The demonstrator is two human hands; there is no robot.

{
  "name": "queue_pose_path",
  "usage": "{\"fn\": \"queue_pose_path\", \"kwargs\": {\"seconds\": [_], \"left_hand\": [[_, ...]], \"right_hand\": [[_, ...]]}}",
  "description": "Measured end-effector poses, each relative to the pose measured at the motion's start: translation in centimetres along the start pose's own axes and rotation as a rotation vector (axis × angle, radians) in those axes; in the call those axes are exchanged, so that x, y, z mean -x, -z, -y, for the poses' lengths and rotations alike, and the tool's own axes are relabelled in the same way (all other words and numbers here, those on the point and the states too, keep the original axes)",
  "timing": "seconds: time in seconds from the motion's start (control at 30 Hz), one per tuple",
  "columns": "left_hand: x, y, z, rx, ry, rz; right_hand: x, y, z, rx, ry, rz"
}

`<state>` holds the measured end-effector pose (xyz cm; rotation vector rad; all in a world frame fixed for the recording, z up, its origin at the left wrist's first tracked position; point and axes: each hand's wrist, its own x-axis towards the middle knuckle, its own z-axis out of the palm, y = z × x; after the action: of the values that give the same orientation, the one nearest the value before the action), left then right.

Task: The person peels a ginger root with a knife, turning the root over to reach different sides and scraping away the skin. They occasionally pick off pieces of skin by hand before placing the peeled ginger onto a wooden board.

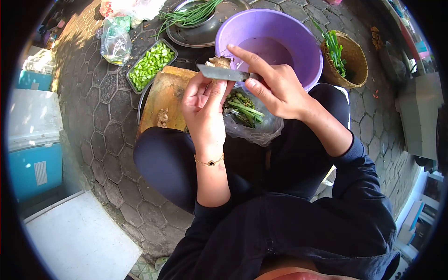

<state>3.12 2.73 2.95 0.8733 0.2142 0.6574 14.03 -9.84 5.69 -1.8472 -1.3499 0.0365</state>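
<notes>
A knobbly pale-brown root piece (219,62) is pinched in my left hand (205,100), above the edge of a wooden board (163,95). My right hand (279,88) grips a knife (224,73) by its handle, index finger stretched out; the blade lies across the root, pointing left. Another small root piece (162,118) rests on the board. Below my hands, a clear plastic bag (268,128) holds green stalks and trimmings (245,109). Just beyond my right hand is a purple basin (305,46).
A tray of chopped green pieces (151,64) stands left of the basin. Long green beans (193,14) lie on a metal tray (233,5). At right is a woven basket (357,60) with leafy greens (333,51). Plastic bags (115,42) sit at upper left.
</notes>
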Motion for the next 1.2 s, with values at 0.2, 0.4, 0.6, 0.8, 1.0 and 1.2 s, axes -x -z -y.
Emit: {"fn": "queue_pose_path", "kwargs": {"seconds": [0.2, 0.4, 0.6, 0.8, 1.0, 1.2], "left_hand": [[0.0, -0.1, -0.1, -0.016, 0.004, -0.004], [0.1, -0.2, -0.2, 0.008, 0.007, -0.007], [0.0, 0.0, -0.1, 0.070, 0.022, -0.011], [0.0, 0.1, -0.1, 0.095, 0.061, -0.036], [0.0, 0.1, -0.2, 0.106, 0.091, -0.057], [-0.1, 0.3, -0.3, 0.154, 0.117, -0.064]], "right_hand": [[-0.1, 0.0, 0.6, 0.056, 0.012, 0.078], [-0.1, -0.2, 0.4, 0.016, 0.057, 0.060], [-0.1, 0.0, 0.5, 0.029, 0.036, 0.105], [-0.1, 0.2, 1.0, 0.058, -0.038, 0.152], [0.0, -0.2, 1.0, 0.049, 0.013, 0.073], [0.1, -0.4, 1.1, 0.100, 0.052, 0.034]]}}
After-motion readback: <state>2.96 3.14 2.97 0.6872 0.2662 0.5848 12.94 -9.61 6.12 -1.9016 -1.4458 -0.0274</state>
